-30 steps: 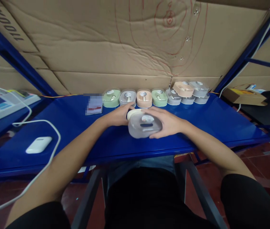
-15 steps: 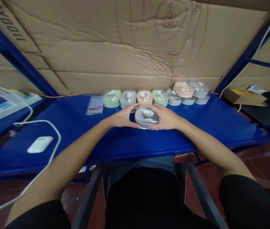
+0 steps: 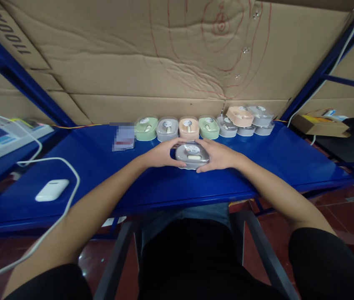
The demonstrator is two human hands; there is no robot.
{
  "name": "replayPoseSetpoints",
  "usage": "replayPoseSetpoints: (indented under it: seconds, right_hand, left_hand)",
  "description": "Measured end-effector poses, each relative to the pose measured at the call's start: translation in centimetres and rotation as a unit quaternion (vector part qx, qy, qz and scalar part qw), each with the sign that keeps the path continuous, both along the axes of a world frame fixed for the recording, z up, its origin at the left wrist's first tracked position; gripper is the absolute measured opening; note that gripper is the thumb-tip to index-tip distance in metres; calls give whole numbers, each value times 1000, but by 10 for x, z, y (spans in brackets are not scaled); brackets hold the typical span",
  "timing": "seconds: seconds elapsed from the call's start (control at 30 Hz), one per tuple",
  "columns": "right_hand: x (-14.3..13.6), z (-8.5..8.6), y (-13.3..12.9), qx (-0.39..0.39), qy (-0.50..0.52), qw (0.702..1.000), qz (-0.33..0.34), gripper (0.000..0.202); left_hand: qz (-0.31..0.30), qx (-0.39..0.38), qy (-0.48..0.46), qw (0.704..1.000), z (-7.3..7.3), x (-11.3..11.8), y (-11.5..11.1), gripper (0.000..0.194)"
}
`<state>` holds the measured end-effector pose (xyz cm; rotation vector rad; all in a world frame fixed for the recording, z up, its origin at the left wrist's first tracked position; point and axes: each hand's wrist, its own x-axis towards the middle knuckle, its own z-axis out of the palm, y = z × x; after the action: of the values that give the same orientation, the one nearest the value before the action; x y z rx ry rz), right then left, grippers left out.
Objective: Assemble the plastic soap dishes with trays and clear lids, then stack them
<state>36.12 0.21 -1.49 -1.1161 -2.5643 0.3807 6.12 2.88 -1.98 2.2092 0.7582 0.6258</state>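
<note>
Between my two hands is a small grey plastic box (image 3: 185,152) with a shiny see-through lid, a round label on top and a pale oblong piece near its front. My left hand (image 3: 160,154) is curled round its left side, thumb at the lower front edge. From the right, my right hand (image 3: 221,156) grips the opposite side, its thumb also low at the front. Whether the box's underside touches the blue table (image 3: 164,189) cannot be made out. Just behind it stands a peach box (image 3: 189,129) of the same kind.
Similar boxes line the back, among them a green box (image 3: 146,129), with a peach box (image 3: 239,116) stacked at right. A blurred-out flat item (image 3: 123,137) lies left of the row. A white earbud case (image 3: 52,190) and a white cable (image 3: 76,179) lie at left.
The grey box has turned or tilted slightly in my hands, so its pale oblong piece shows more clearly at the front. Both hands keep their hold; the view has shifted a little.
</note>
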Motion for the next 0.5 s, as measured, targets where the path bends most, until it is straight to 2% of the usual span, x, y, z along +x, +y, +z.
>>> replayPoseSetpoints:
  seconds: [0.1, 0.2, 0.3, 0.37, 0.43, 0.5]
  right_hand:
    - [3, -5, 2, 2, 1, 1000, 9, 134]
    - [2, -8, 2, 7, 6, 1000, 19, 131]
    - [1, -4, 2, 13, 17, 1000, 7, 128]
    - [5, 4, 2, 25, 41, 999, -9, 127]
    - [13, 15, 5, 58, 77, 994, -47, 127]
    - [23, 28, 13, 108, 106, 980, -126, 127]
  left_hand:
    - [10, 15, 20, 1000, -2, 0, -1, 88]
    - [16, 23, 53, 998, 1, -1, -3, 81]
    - [16, 11, 53, 998, 10, -8, -2, 86]
    - [28, 9, 17, 999, 19, -17, 1, 90]
    - [81, 42, -47, 995, 27, -28, 6, 71]
    - [202, 129, -77, 968, 31, -40, 15, 56]
